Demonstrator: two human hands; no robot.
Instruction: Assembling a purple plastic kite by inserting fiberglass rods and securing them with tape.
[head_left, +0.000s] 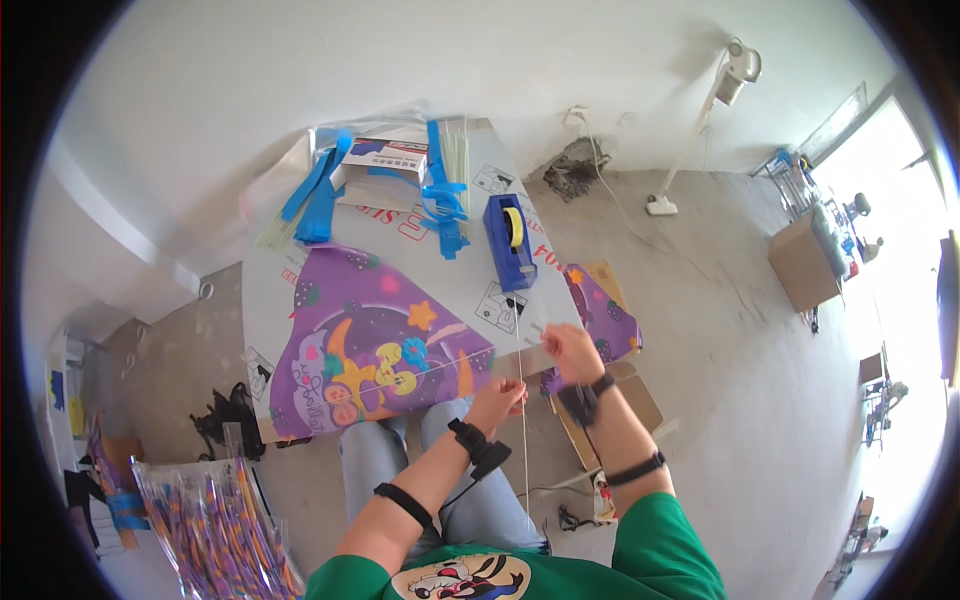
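A purple printed sheet with cartoon figures, like a kite sail (390, 330), lies over the near left of the table, a thin white rod (430, 368) across it. My left hand (497, 405) is at the sail's right corner, its fingers pinched on a thin white line (525, 450) that runs up and down past the table edge. To the right, my right hand (572, 352) is closed, raised over the table's right edge. A small greyish tip (537, 327) sticks out of its fingers; its kind is too small to tell. Beyond stands a blue tape dispenser (511, 245) with a yellow roll.
Blue strips (318, 205), a white box (385, 160) and bundled thin rods (455, 150) lie at the table's back. Another purple sheet (605, 315) rests in a cardboard box (640, 395) at right. Wrapped kites (215, 520) stand at lower left. A stick vacuum (700, 125) leans on the wall.
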